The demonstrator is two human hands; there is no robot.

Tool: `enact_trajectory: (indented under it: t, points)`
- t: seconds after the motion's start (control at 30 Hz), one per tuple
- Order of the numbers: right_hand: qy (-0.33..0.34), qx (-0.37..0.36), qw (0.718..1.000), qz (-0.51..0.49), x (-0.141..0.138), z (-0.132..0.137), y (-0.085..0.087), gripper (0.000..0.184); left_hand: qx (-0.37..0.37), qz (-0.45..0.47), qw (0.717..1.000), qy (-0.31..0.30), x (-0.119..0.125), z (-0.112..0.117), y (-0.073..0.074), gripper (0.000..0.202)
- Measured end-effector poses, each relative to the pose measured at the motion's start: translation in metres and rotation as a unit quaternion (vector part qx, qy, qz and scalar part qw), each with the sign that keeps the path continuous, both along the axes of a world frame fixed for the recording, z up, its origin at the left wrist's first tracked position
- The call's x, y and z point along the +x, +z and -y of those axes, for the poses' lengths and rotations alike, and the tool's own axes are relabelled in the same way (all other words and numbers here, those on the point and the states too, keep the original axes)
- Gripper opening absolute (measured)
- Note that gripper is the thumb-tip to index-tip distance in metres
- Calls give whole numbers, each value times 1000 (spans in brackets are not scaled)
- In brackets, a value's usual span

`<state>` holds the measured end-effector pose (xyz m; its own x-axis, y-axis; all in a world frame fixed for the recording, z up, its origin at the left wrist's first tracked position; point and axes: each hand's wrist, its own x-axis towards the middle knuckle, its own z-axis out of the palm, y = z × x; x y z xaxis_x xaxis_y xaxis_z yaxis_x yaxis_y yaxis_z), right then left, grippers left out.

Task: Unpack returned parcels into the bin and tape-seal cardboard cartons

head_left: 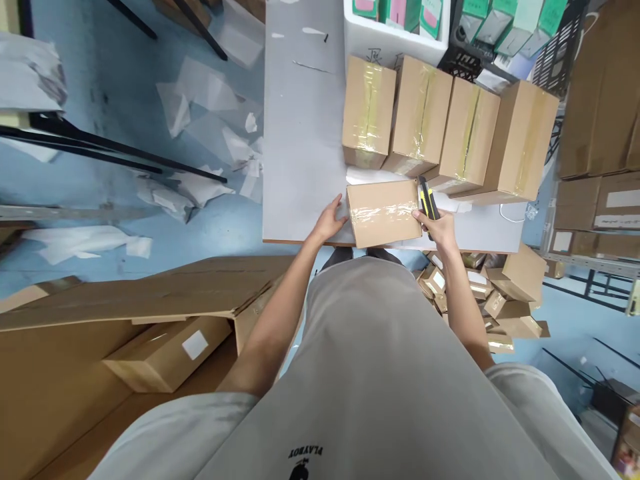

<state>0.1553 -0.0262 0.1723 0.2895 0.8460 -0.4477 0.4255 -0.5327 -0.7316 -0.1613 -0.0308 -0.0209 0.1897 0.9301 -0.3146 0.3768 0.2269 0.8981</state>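
Note:
In front of me a small taped cardboard box lies near the front edge of the table. My right hand is closed around a black and yellow utility knife, its thumb touching the right end of that box. Beside the box's left end is my left hand, fingers apart and holding nothing. I cannot tell whether its fingertips touch the cardboard. Just behind stand several taller taped cardboard boxes in a row, with white paper partly under them.
A white foam box and a black crate, both with green cartons, stand at the back. A large open carton sits at lower left. Discarded boxes are heaped at right; paper scraps litter the floor.

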Motion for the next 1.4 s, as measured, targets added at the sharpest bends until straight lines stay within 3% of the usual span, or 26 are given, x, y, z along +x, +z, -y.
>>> enact_trajectory:
  t: [0.07, 0.13, 0.23, 0.33, 0.5, 0.63, 0.73, 1.17, 1.4]
  points:
    - [-2, 12, 1000, 25, -5, 4, -2, 51, 10, 19, 998, 65, -7, -9, 27, 72]
    - [5, 27, 997, 66, -7, 8, -2, 49, 41, 64, 994, 84, -13, -20, 60, 56]
    - [17, 55, 989, 134, -8, 16, 8, 48, 82, 86, 992, 31, -15, -36, 104, 46]
    - [22, 77, 983, 165, -17, 31, 28, 51, 88, 70, 994, -13, -14, -49, 126, 40]
    - [106, 47, 979, 170, -67, 72, 60, 64, 70, 79, 994, -29, -15, -61, 118, 37]
    - [222, 17, 957, 185, -117, 93, 63, 60, 63, 101, 992, -36, -16, -65, 109, 36]
    - [251, 3, 945, 211, -140, 95, 60, 60, 65, 106, 991, -41, -16, -67, 108, 34]
    - [259, -45, 928, 264, -164, 93, 64, 62, 73, 125, 988, -46, -14, -65, 103, 34]
    - [298, -146, 868, 370, -194, 88, 86, 65, 73, 100, 991, -41, -10, -64, 110, 33]
